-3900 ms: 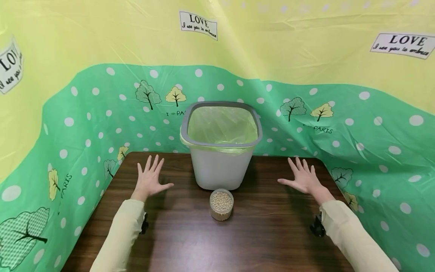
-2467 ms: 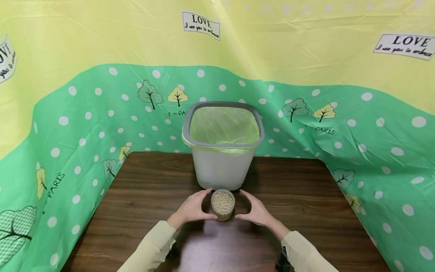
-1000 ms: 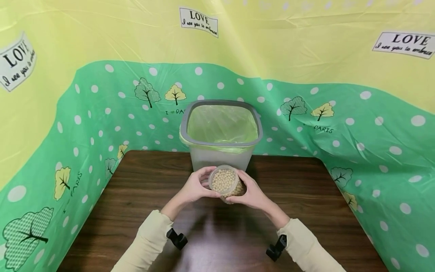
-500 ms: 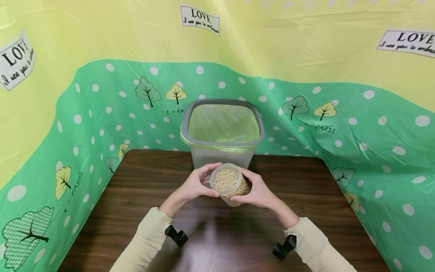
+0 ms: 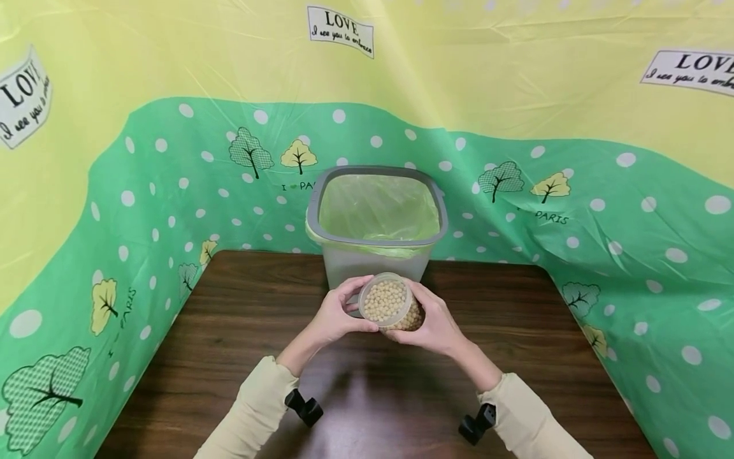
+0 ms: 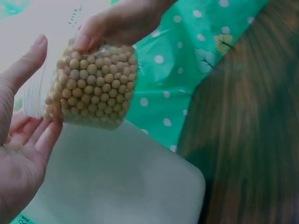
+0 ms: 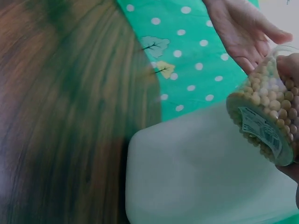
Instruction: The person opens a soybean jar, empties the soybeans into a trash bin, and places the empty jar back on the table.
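A clear plastic jar (image 5: 414, 316) full of round tan beans is held above the table, tilted with its lid (image 5: 385, 299) toward the left. My right hand (image 5: 437, 324) grips the jar's body; in the right wrist view, its labelled base (image 7: 259, 128) faces the camera. My left hand (image 5: 337, 312) is curled around the lid end, thumb below and index finger above. Fingers (image 6: 46, 140) of that hand touch the lid's underside in the left wrist view. Behind the jar stands a white trash bin (image 5: 373, 260) with a grey rim and a green liner.
The dark wooden table (image 5: 241, 306) lies beneath. Against its back edge, a green and yellow patterned curtain (image 5: 229, 210) hangs and wraps around both sides. The bin stands at the middle of the back edge.
Both hands came in from the sides, took hold of the jar, lifted it off the table and tilted it. Over the last half second, jar and hands shifted only slightly.
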The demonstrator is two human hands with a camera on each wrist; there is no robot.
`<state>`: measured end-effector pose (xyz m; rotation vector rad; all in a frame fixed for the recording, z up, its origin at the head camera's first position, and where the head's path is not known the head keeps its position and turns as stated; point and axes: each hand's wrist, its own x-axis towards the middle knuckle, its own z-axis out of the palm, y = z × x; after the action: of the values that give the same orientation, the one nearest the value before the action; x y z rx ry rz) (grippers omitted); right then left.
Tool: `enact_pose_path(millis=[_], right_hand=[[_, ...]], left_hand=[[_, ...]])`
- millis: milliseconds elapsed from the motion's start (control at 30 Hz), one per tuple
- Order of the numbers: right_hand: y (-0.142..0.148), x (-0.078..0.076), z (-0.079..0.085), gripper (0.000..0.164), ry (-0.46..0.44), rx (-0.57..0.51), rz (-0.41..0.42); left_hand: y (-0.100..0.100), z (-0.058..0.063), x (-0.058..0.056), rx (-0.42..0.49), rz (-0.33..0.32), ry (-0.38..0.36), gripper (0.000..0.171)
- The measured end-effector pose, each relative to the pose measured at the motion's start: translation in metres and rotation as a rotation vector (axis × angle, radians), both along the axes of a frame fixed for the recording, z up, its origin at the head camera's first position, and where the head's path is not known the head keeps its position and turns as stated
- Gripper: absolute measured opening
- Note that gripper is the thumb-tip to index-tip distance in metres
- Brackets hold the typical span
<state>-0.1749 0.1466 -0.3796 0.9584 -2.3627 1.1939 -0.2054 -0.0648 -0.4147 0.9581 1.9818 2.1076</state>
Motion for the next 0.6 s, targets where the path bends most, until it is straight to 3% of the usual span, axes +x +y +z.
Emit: enact_pose_path(millis=[167, 267, 367, 533, 600], right_hand=[[0.006, 0.001, 0.005, 0.076, -0.232, -0.054, 0.062], [0.007, 0.003, 0.008, 0.074, -0.317, -0.056, 0.097], [0.006, 0.004, 0.009, 0.075, -0.282, -0.032, 0.090], [0.002, 0.004, 0.011, 0.080, -0.073, -0.006, 0.008], [0.002, 0.003, 0.011, 0.080, -0.034, -0.003, -0.017]], left_hand=[[-0.007, 0.003, -0.004, 0.055, -0.099, -0.051, 0.075], [-0.008, 0.002, -0.006, 0.085, -0.152, -0.064, 0.077], [-0.006, 0.000, -0.004, 0.096, -0.140, -0.049, 0.079], [0.001, 0.002, 0.002, 0.099, -0.025, -0.022, 0.079], [0.001, 0.005, 0.003, 0.098, -0.009, -0.027, 0.076]])
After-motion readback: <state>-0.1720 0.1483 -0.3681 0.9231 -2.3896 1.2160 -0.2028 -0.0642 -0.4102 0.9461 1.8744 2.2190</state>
